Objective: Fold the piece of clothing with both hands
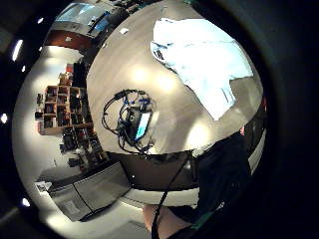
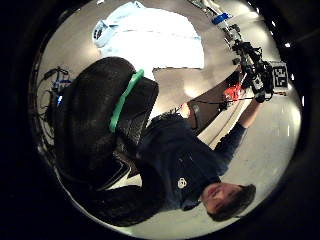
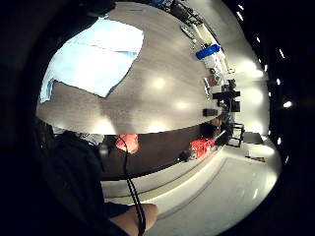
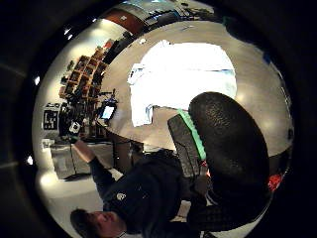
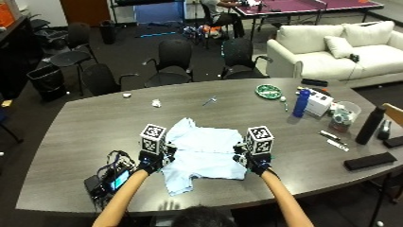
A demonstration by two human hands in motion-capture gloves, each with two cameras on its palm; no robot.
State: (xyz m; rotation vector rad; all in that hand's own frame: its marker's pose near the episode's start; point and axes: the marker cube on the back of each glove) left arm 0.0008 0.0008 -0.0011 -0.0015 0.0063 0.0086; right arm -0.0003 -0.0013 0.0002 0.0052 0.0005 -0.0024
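From the outside view, the light blue cloth shirt (image 5: 203, 153) lies partly folded on the grey wooden table (image 5: 75, 130), my left hand (image 5: 151, 161) over its left edge and my right hand (image 5: 254, 163) over its right. I cannot tell whether my fingers grip it. In my palm views the shirt (image 1: 202, 59) lies flat, apart from both palms.

Blue bottle (image 5: 302, 102), perhaps a phone (image 5: 117, 179)

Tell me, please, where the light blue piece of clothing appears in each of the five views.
Outside view: clothing on table, between both hands.
Left little finger view: beyond the cable bundle.
Left thumb view: past the glove.
Right little finger view: on the tabletop.
Right thumb view.
Shared landmark: the table.
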